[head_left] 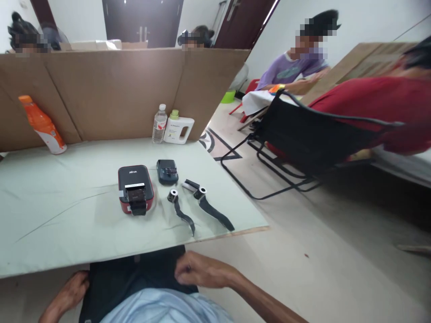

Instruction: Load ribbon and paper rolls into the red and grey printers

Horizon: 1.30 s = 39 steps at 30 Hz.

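Note:
My left hand (pixel 71 290) rests low at the bottom left, below the table's front edge, with its fingers curled and partly hidden. My right hand (pixel 198 270) lies on my lap just under the table edge, fingers folded in with nothing seen in them. On the pale green table (pixel 50 202) sit a red and black device (pixel 135 189), a small dark blue device (pixel 167 171), and two black strap pieces with silver round ends (pixel 180 210) (pixel 210 206). Both hands are apart from these objects.
A cardboard screen (pixel 117 89) walls the table's far side. An orange bottle (pixel 43 125), a clear water bottle (pixel 159 124) and a white jug (pixel 178 128) stand along it. A black folding chair (pixel 303 139) and other people sit to the right.

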Tool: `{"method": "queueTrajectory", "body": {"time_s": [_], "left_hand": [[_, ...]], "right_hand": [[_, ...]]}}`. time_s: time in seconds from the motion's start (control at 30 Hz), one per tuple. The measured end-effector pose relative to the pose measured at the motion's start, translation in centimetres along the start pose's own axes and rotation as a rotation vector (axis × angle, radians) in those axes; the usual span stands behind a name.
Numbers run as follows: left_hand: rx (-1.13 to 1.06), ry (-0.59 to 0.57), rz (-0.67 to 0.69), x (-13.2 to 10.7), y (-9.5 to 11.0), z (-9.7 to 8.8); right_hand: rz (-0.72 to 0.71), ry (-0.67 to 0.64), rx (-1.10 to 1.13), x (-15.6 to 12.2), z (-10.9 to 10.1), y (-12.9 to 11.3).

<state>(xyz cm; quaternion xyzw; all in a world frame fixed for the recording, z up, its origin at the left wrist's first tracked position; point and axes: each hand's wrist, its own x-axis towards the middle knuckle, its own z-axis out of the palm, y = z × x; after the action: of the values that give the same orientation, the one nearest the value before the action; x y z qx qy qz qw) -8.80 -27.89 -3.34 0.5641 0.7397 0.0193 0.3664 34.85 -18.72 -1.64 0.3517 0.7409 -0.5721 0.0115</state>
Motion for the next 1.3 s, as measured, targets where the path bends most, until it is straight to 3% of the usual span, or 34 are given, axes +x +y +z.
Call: {"method": "queueTrajectory", "body": {"time_s": [0.13,0.17,0.27,0.4,0.5,0.63,0.73,0.8,1.1,1.2,1.3], "left_hand": [[-0.031,-0.27,0.223,-0.7,6.7,-4.7],[-0.075,-0.254,0.298,-1.1,8.8,-5.7],[-0.058,0.107,0.424,-1.1,14.2,-7.7],[-0.247,0.548,0.555,2.2,17.6,-8.1],[-0.346,0.706,0.591,6.2,17.8,-7.6],[-0.622,0.578,0.516,10.3,17.4,-6.8],[-0.787,0.464,0.491,11.3,17.4,-6.3],[-0.814,0.448,0.531,11.2,17.5,-5.8],[-0.712,0.544,0.583,10.0,17.5,-4.4],[-0.639,0.592,0.615,9.7,17.6,-4.8],[-0.591,0.678,0.704,7.9,18.2,-6.1]], "right_hand": [[-0.349,0.739,-0.075,2.5,-1.5,-5.1],[-0.391,0.868,-0.089,3.7,-1.7,-5.9],[-0.423,1.08,-0.085,7.8,-2.2,-7.1],[-0.44,1.074,0.043,11.9,-3.0,-6.9],[-0.474,1.036,0.119,13.4,-3.8,-6.2],[-0.479,1.034,0.237,14.9,-4.6,-5.3],[-0.537,1.023,0.272,15.5,-4.8,-5.0],[-0.574,1.018,0.263,15.5,-4.7,-5.0],[-0.54,1.075,0.313,15.3,-4.7,-4.6],[-0.519,1.094,0.311,15.2,-4.9,-4.4],[-0.524,1.085,0.276,14.0,-4.9,-4.7]]}}
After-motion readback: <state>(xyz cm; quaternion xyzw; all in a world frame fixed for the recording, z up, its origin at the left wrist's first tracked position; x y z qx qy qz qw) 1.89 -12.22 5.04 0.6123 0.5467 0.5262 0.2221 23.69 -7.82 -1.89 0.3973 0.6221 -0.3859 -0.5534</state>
